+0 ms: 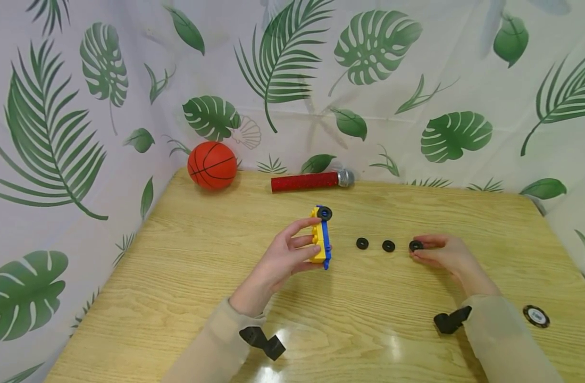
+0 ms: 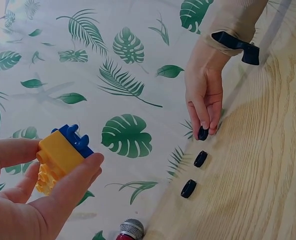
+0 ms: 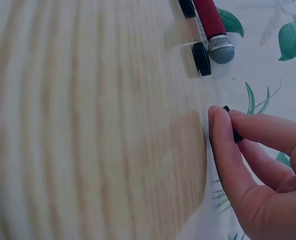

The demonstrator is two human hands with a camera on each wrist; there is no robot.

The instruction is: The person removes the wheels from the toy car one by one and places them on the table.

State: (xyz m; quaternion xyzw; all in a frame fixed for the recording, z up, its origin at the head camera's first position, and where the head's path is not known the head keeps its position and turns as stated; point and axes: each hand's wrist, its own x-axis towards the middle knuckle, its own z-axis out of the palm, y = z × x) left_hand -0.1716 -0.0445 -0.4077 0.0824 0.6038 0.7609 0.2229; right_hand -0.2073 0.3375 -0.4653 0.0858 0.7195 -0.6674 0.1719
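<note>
In the head view, a red-orange basketball [image 1: 212, 165] with black seams is seen left of centre, at the rear left corner of a wood-grain tabletop [image 1: 168, 266]; near the frame's centre, a red-handled microphone [image 1: 304, 182] is laid flat, its silver mesh head pointed right; a poker chip [image 1: 536, 316] is placed at lower right; the upper frame is filled by leaf-printed white fabric [image 1: 302, 125].

glare spots the table [image 1: 177, 255]; both wrist views look dimmer.

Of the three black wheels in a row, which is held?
The rightmost wheel in the head view: the right grip pinches it; the left wheel and middle wheel lie untouched on the table.
</note>
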